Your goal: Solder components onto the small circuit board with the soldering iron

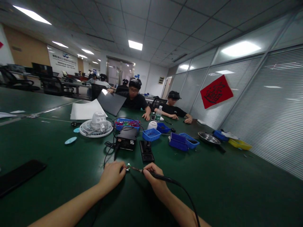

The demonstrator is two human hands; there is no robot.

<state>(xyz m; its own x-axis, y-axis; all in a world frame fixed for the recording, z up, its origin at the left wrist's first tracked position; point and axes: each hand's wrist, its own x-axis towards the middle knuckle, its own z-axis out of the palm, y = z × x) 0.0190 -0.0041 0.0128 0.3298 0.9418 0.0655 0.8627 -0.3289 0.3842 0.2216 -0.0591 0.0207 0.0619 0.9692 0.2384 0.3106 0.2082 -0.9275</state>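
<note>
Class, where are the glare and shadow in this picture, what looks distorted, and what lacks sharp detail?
Head view: ceiling light panel blown out white, glare on the glass partition; head view: green table darkened between the forearms; head view: partition frames lean, likely wide-angle stretch; head view: circuit board by the left hand too small and soft for detail.

Smooth green surface (224, 192), softly sheened
Slim soldering iron (161, 177) with matt black plastic handle; glossy silver round metal bowl (208, 138); smooth blue plastic tray (151, 138); white plastic fan grille (85, 130); matt white paper sheets (83, 111).
</note>
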